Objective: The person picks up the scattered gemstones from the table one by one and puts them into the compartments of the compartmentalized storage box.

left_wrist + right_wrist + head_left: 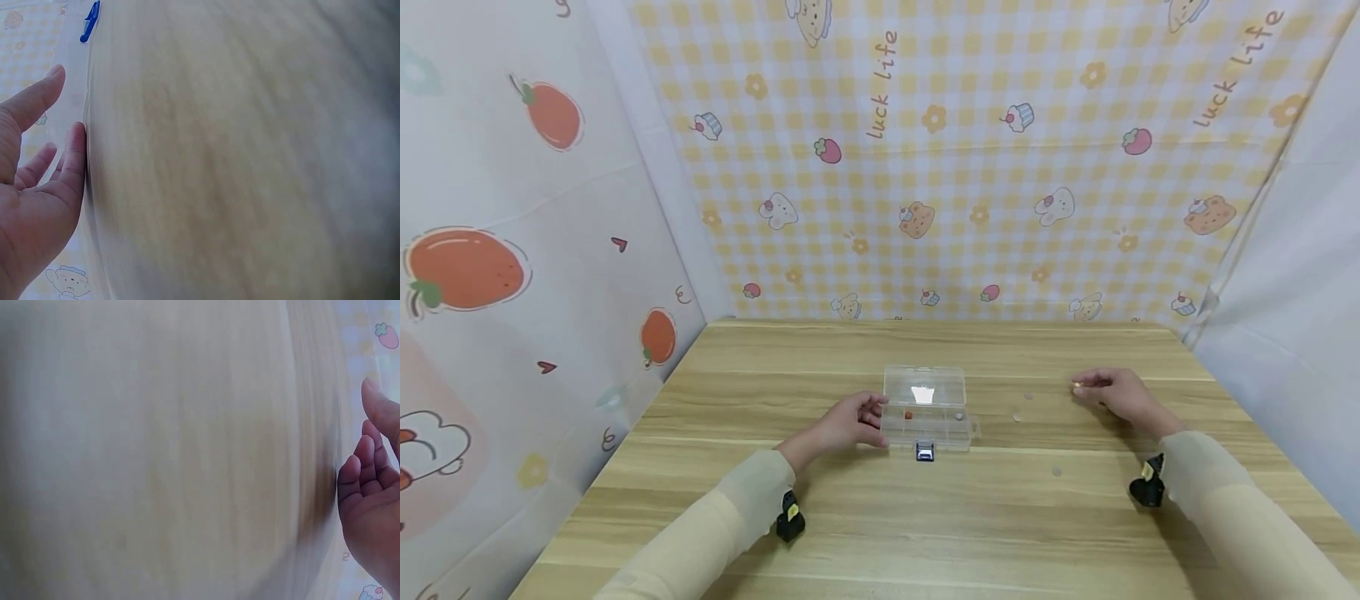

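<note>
A clear plastic compartment box (925, 435) lies on the table with its lid (925, 385) raised at the back. Its blue latch (90, 24) juts from the front. An orange piece (908, 415) sits in a left compartment and a greyish round piece (959, 417) in a right one. At the box's left end rests my left hand (853, 419), thumb by the front corner and fingers loosely spread along the side. Out to the right, low over the table, my right hand (1116, 393) pinches a small pale piece (1077, 385) between thumb and fingertips.
Small pale discs lie on the wooden table (880, 517) between box and right hand: one disc (1028, 395) at the back, another disc (1017, 417) nearer the box, a third disc (1057, 472) in front. Patterned cloth (955, 183) hangs behind the table and along both sides.
</note>
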Available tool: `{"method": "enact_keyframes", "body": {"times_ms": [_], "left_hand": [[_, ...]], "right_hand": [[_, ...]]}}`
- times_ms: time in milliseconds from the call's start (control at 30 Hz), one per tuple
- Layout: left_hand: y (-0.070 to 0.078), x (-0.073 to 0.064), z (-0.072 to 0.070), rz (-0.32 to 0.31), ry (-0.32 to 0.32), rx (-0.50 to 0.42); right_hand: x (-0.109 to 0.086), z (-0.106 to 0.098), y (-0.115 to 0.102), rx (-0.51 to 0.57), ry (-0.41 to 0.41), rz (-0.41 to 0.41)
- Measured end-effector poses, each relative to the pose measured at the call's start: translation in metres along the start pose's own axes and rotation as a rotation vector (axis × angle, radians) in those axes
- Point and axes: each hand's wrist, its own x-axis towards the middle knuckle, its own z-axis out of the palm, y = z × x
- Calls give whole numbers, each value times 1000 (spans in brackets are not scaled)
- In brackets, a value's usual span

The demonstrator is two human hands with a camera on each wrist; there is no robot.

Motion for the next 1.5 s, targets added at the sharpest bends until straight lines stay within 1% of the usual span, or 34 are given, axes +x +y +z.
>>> {"method": "enact_keyframes", "body": {"times_ms": [133, 267, 500, 700, 967, 1200, 1500], "left_hand": [[0, 1, 0, -6, -1, -6], [0, 1, 1, -7, 2, -7], [0, 1, 0, -5, 3, -12], [-2, 2, 0, -3, 5, -4], [-4, 3, 0, -4, 3, -13], [-3, 2, 0, -2, 4, -8], [-1, 1, 0, 2, 10, 4]], "right_hand": [[-1, 3, -4, 7, 3, -13], [-4, 6, -12, 25, 1, -20], [-4, 11, -22, 71, -34, -14], [-5, 22, -30, 85, -25, -56], [-11, 36, -50, 159, -20, -100], [-14, 47, -65, 234, -35, -100], [-21, 61, -87, 290, -65, -127]]}}
